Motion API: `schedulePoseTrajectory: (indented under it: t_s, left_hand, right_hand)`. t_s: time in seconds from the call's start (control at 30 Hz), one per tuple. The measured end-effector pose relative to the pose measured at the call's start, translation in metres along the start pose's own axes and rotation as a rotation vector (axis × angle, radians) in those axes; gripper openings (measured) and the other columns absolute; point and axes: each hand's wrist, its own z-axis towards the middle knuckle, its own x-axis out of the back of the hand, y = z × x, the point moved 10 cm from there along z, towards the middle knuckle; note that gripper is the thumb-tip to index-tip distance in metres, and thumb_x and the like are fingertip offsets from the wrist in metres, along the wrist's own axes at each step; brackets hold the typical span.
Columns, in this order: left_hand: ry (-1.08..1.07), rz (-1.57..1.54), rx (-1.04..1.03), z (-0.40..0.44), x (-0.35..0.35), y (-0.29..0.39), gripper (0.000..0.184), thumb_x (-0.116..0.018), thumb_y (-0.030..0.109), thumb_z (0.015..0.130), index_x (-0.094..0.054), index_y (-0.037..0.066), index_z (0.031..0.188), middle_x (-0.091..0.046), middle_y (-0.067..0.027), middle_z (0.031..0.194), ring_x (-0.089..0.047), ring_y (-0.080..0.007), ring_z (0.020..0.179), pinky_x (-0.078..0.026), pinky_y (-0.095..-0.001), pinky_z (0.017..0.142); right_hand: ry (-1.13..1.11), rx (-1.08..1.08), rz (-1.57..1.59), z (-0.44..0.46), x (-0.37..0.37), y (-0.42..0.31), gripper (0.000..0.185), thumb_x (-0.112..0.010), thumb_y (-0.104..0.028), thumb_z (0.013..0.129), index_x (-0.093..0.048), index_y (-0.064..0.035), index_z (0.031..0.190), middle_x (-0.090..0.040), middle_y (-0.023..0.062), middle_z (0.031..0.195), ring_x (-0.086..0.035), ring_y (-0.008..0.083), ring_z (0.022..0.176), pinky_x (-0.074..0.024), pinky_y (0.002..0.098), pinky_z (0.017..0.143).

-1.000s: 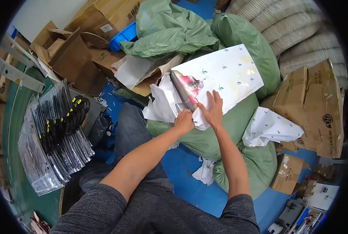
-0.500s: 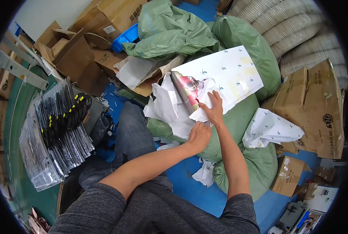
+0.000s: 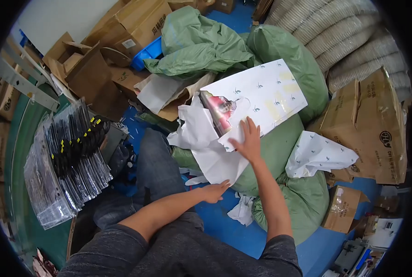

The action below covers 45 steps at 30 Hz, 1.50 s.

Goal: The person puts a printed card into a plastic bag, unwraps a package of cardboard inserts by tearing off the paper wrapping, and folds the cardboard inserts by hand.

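Note:
A flat rectangular package (image 3: pixel 270 87) in white wrapping paper with small printed marks lies tilted on green sacks. Its paper is torn open at the left end, where a red and pinkish printed surface (image 3: pixel 222 108) shows. My right hand (image 3: pixel 248 142) rests on the package's near edge with its fingers spread. Lower down, my left hand (image 3: pixel 214 192) has its fingers closed at the bottom edge of a loose white flap of wrapping paper (image 3: pixel 215 157). That flap hangs from the torn end, stretched toward me.
Green sacks (image 3: pixel 280 143) bulge beneath and behind the package. Crumpled white paper (image 3: pixel 319 154) lies to the right, near cardboard boxes (image 3: pixel 367 124). On the left stands a row of clear plastic sleeves with black handles (image 3: pixel 72 161). A blue bin (image 3: pixel 148 53) sits behind.
My left hand has moved down and left, away from the package, drawing the paper flap with it. My right hand has opened out and shifted slightly down along the package edge.

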Motion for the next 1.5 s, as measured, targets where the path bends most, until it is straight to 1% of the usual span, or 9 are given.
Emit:
schedulePoseTrajectory:
  t_s: [0.1, 0.2, 0.33, 0.4, 0.57, 0.67, 0.73, 1.07, 1.5]
  left_hand:
    - [0.018, 0.03, 0.249, 0.029, 0.077, -0.01, 0.012, -0.056, 0.009, 0.085, -0.062, 0.003, 0.094, -0.062, -0.0152, 0.115, -0.065, -0.0373, 0.083, -0.052, -0.0463, 0.073]
    - [0.608, 0.326, -0.122, 0.047, 0.201, 0.0, 0.008, -0.057, 0.013, 0.081, -0.061, 0.009, 0.088, -0.062, -0.015, 0.11, -0.058, -0.0328, 0.094, -0.045, -0.0455, 0.083]
    - [0.46, 0.782, -0.024, 0.053, 0.217, -0.055, 0.028, -0.06, 0.021, 0.083, -0.066, 0.004, 0.104, -0.054, -0.0199, 0.134, -0.048, -0.0357, 0.125, -0.034, -0.0474, 0.109]
    - [-0.037, 0.921, 0.298, 0.041, 0.185, -0.12, 0.04, -0.061, 0.028, 0.087, -0.066, 0.002, 0.117, -0.047, -0.019, 0.146, -0.043, -0.0359, 0.133, -0.027, -0.0495, 0.116]
    - [-0.106, 0.413, 0.418, 0.013, 0.166, -0.2, 0.045, -0.062, 0.03, 0.09, -0.065, 0.001, 0.124, -0.048, -0.013, 0.148, -0.041, -0.033, 0.135, -0.022, -0.0485, 0.117]
    - [-0.004, 0.327, 0.445, 0.021, 0.181, -0.198, 0.035, -0.06, 0.028, 0.092, -0.071, 0.003, 0.115, -0.058, -0.0134, 0.138, -0.05, -0.0333, 0.126, -0.032, -0.0457, 0.112]
    - [0.223, 0.039, 0.545, 0.04, 0.216, -0.176, 0.031, -0.062, 0.028, 0.09, -0.073, 0.003, 0.105, -0.068, -0.0164, 0.119, -0.06, -0.0358, 0.109, -0.046, -0.0426, 0.097]
    - [0.776, -0.853, 0.747, 0.083, 0.166, -0.143, 0.029, -0.067, 0.007, 0.087, -0.064, -0.003, 0.114, -0.07, -0.0121, 0.084, -0.067, -0.0235, 0.075, -0.054, -0.0351, 0.071]
    - [0.203, -0.446, 0.73, 0.065, 0.112, -0.074, 0.039, -0.068, 0.02, 0.087, -0.056, 0.003, 0.121, -0.069, -0.0165, 0.102, -0.067, -0.0378, 0.098, -0.051, -0.0475, 0.088]
  right_hand:
    - [0.142, 0.136, -0.088, -0.028, 0.025, -0.053, 0.067, -0.075, -0.028, 0.08, -0.052, -0.0053, 0.139, -0.046, 0.0151, 0.149, -0.041, 0.0379, 0.138, -0.0264, 0.0526, 0.118]
    - [0.054, 0.268, -0.103, -0.073, 0.013, -0.075, 0.061, -0.074, -0.021, 0.08, -0.054, -0.0053, 0.136, -0.047, 0.0149, 0.147, -0.044, 0.0373, 0.136, -0.0296, 0.0513, 0.117]
    - [-0.064, 0.33, -0.179, -0.138, -0.017, -0.059, 0.048, -0.07, -0.01, 0.079, -0.06, -0.0057, 0.127, -0.053, 0.0143, 0.141, -0.051, 0.0339, 0.13, -0.0377, 0.0487, 0.11]
    - [-0.115, 0.123, -0.068, -0.158, -0.032, -0.017, 0.047, -0.07, -0.008, 0.078, -0.062, -0.0079, 0.125, -0.056, 0.013, 0.138, -0.056, 0.0334, 0.12, -0.0423, 0.0487, 0.102]
    - [-0.821, -0.391, -0.261, -0.187, -0.099, 0.038, 0.047, -0.07, -0.007, 0.077, -0.062, -0.0082, 0.124, -0.056, 0.013, 0.136, -0.056, 0.0339, 0.115, -0.0427, 0.0472, 0.098]
    - [-0.325, -0.187, 0.144, -0.104, -0.043, -0.054, 0.045, -0.071, -0.009, 0.077, -0.063, -0.0085, 0.121, -0.058, 0.0127, 0.131, -0.056, 0.0334, 0.115, -0.0412, 0.0469, 0.101]
    - [0.08, 0.214, -0.293, -0.046, 0.01, -0.123, 0.042, -0.07, -0.009, 0.076, -0.065, -0.0085, 0.117, -0.061, 0.0112, 0.127, -0.057, 0.0333, 0.115, -0.0409, 0.047, 0.102]
    - [0.013, 0.405, -0.146, 0.01, 0.044, -0.086, 0.032, -0.066, -0.005, 0.072, -0.066, -0.0062, 0.104, -0.066, 0.0089, 0.106, -0.057, 0.028, 0.11, -0.0421, 0.0446, 0.102]
    - [-0.037, 0.156, -0.426, 0.003, 0.056, 0.036, 0.012, -0.065, -0.009, 0.077, -0.062, -0.0055, 0.088, -0.062, 0.0124, 0.091, -0.057, 0.0299, 0.091, -0.0455, 0.0432, 0.089]
